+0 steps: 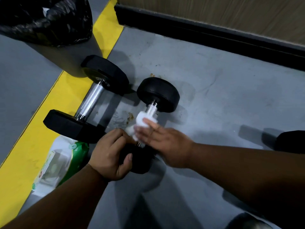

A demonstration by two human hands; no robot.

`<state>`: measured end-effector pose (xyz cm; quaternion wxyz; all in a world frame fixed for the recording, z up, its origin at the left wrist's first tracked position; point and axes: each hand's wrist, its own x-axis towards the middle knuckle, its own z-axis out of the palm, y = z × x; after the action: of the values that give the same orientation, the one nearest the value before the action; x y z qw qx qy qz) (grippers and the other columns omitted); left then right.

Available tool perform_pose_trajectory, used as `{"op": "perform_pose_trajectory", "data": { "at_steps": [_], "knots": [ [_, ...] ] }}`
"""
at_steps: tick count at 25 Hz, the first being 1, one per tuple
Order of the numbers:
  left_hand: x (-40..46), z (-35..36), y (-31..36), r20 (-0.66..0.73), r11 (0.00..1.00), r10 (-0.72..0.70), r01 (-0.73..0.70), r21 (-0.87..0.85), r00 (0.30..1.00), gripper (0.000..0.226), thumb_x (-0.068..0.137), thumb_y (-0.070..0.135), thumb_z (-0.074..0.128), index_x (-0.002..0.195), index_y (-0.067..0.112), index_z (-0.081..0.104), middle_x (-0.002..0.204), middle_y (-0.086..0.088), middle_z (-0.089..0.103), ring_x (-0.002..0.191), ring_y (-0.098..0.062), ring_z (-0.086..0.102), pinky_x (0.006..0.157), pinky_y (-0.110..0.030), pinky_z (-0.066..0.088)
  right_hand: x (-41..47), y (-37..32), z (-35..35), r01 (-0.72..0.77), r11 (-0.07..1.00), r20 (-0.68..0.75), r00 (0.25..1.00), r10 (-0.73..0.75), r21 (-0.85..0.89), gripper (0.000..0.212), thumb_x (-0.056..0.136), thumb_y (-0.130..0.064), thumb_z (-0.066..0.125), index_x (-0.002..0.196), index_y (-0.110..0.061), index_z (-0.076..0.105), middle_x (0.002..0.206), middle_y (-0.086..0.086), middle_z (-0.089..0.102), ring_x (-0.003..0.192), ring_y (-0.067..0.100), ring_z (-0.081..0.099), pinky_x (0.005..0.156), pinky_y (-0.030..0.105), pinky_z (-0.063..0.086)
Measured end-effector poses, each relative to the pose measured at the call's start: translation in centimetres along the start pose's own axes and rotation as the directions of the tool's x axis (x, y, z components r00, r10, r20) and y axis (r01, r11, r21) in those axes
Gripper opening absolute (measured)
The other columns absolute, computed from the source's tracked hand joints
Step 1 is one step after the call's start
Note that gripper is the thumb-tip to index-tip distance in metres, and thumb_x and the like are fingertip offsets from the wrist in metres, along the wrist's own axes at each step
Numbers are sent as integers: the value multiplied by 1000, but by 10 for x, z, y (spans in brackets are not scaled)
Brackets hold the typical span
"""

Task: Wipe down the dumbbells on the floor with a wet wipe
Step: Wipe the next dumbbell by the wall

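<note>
The left hand curls around the near black end of the small dumbbell on the grey floor. The right hand, at its 3 o'clock, presses a white wipe onto the metal handle with straight fingers. A larger dumbbell lies at 10 o'clock, and a green wipes pack at 8 o'clock.

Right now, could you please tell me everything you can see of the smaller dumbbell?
The smaller dumbbell has round black heads, rubber by the look, and a knurled metal handle. It lies on the grey floor, right of the bigger dumbbell. The left hand grips its near head, mostly hiding it. The right hand presses a white wipe on the handle.
</note>
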<state>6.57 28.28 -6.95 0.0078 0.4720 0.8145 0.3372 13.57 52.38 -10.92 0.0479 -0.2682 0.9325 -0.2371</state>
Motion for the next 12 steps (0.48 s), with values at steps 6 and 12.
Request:
{"op": "perform_pose_trajectory", "data": {
  "at_steps": [6,12],
  "knots": [
    [0,1,-1,-25,1000,-10,10,-4,1000,47,96,38,44,93,-2,69,87,-13,58,74,-35,56,65,-44,47,17,35,-22,-121,992,-65,991,119,-20,101,76,4,56,166,-27,24,173,-16,12,162,12,2,94,38,58],
    [-1,1,-2,-30,1000,-13,13,-10,999,51,98,41,42,97,-1,71,87,-13,58,75,-35,56,66,-45,47,9,2,4,134,989,-5,991,-134,59,85,82,3,64,162,-14,37,172,2,30,161,29,18,94,47,60]
  ]
}}
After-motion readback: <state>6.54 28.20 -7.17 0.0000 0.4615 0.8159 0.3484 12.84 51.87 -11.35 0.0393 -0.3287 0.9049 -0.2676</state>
